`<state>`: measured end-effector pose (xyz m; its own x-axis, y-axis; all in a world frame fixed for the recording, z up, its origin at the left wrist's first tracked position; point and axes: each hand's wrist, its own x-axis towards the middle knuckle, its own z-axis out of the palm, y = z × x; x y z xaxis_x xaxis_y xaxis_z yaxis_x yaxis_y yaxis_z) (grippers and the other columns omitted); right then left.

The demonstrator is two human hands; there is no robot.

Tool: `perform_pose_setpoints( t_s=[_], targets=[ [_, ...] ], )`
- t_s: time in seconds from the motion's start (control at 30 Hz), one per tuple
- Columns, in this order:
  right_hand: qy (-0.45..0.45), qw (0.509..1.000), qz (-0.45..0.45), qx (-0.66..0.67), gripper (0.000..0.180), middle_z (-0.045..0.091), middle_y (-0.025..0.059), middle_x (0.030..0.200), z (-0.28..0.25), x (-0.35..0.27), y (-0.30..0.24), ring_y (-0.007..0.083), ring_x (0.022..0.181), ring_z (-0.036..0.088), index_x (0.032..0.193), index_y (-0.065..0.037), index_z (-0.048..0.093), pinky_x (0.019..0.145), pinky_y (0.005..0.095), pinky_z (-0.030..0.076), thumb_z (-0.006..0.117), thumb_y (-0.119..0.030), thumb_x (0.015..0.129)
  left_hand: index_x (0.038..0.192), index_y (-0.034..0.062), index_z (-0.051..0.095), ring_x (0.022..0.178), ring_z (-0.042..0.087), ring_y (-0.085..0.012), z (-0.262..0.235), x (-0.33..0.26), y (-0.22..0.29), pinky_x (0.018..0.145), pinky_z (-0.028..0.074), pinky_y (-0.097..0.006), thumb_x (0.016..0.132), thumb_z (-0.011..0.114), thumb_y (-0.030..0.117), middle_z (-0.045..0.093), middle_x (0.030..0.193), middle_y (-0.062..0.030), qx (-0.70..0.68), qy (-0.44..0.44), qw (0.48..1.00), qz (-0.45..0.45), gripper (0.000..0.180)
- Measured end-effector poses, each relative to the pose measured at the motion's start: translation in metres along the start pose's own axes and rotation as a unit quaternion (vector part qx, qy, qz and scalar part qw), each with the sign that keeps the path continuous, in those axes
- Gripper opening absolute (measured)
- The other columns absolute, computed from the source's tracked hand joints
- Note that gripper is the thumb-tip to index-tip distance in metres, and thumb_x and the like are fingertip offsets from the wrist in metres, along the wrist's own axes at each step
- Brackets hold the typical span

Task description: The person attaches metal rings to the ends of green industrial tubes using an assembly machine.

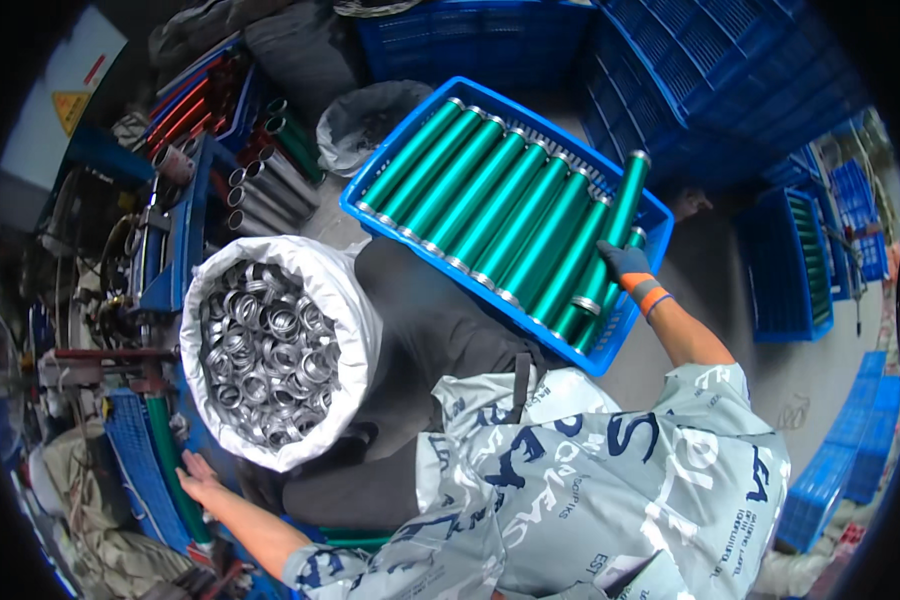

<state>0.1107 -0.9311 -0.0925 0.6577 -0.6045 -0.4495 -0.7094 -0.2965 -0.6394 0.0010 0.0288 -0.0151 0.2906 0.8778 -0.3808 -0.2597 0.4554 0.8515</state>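
Tubes in glossy green (473, 190), banded with silver at the ends, lie side by side in a slanting row inside a blue basket (395, 138) in front of the person. The right hand (627, 265), in a dark glove with an orange cuff, has its grip closed around one upper tube (625, 205), which lies tilted over its neighbours at the basket's right end, its far end raised above the rim. The left hand (200, 482) is bare and turned palm up, its grip spread and holding nothing; it is just beside another green tube (170, 470) at the lower left, and whether the two touch cannot be told. Between the hands stands a white sack (362, 320), its mouth rolled wide around a heap of silver rings (270, 350). Beyond the sack lie plain silver tubes (275, 190), near a plastic-lined container (370, 125). Stacked blue crates (720, 60) rise at the upper right.
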Motion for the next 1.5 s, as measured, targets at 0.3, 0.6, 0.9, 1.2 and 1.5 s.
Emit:
perform_pose_setpoints(
  t_s=[0.3, 0.6, 0.9, 1.2, 1.5],
  targets=[
    [-0.258, 0.946, 0.174, 0.093, 0.060, 0.071, 0.0196, 0.088, 0.078, -0.025, 0.012, 0.0288, 0.066, 0.070, 0.111, 0.004, 0.062, 0.060, 0.0422, 0.057, 0.060, -0.053, 0.092, 0.143, 0.0010, 0.036, 0.133, 0.050, -0.0268, 0.032, -0.101, -0.026, 0.112, 0.035, -0.042, 0.099, 0.056, 0.023, 0.054, 0.141, -0.0155, 0.015, -0.093, 0.995, 0.042, 0.054],
    [-0.182, 0.859, -0.371, -0.302, 0.044, 0.070, 0.0184, 0.088, 0.078, -0.067, -0.141, 0.0336, 0.088, 0.069, 0.093, -0.009, 0.075, 0.078, 0.0400, 0.054, 0.056, -0.049, 0.089, 0.121, -0.0016, 0.058, 0.116, 0.061, -0.0236, -0.088, -0.173, -0.049, 0.094, 0.047, -0.037, 0.097, 0.059, 0.026, 0.065, 0.125, -0.0133, 0.001, 0.044, 0.986, 0.163, 0.037],
    [-0.294, 0.526, -0.797, -0.039, 0.042, 0.064, 0.0134, 0.123, 0.268, -0.296, -0.251, 0.0321, 0.109, 0.063, 0.123, -0.008, 0.066, 0.093, 0.0380, 0.051, 0.075, -0.015, 0.083, 0.119, 0.0032, 0.061, 0.081, 0.061, -0.0163, -0.356, -0.270, -0.158, 0.069, 0.050, -0.035, 0.084, 0.073, 0.018, 0.066, 0.093, -0.0048, 0.103, 0.409, 0.900, 0.110, 0.040],
    [-0.322, 0.302, -0.832, -0.336, 0.039, 0.069, 0.0130, 0.115, 0.314, -0.286, -0.253, 0.0384, 0.125, 0.051, 0.112, -0.010, 0.072, 0.105, 0.0564, 0.031, 0.055, -0.040, 0.093, 0.139, -0.0017, 0.050, 0.126, 0.054, -0.0391, -0.380, -0.337, -0.268, 0.105, 0.045, -0.042, 0.079, 0.075, 0.046, 0.054, 0.137, -0.0261, 0.498, 0.224, 0.808, -0.220, 0.080],
    [-0.508, 0.383, -0.674, -0.375, 0.019, 0.071, 0.0168, 0.094, 0.263, -0.320, -0.288, 0.0322, 0.084, 0.070, 0.097, -0.003, 0.074, 0.074, 0.0391, 0.054, 0.067, -0.016, 0.085, 0.145, -0.0135, 0.032, 0.140, 0.038, -0.0367, -0.293, -0.330, -0.213, 0.116, 0.032, -0.039, 0.072, 0.071, 0.067, 0.040, 0.148, -0.0297, 0.356, 0.265, 0.854, -0.271, 0.116]
  ],
)
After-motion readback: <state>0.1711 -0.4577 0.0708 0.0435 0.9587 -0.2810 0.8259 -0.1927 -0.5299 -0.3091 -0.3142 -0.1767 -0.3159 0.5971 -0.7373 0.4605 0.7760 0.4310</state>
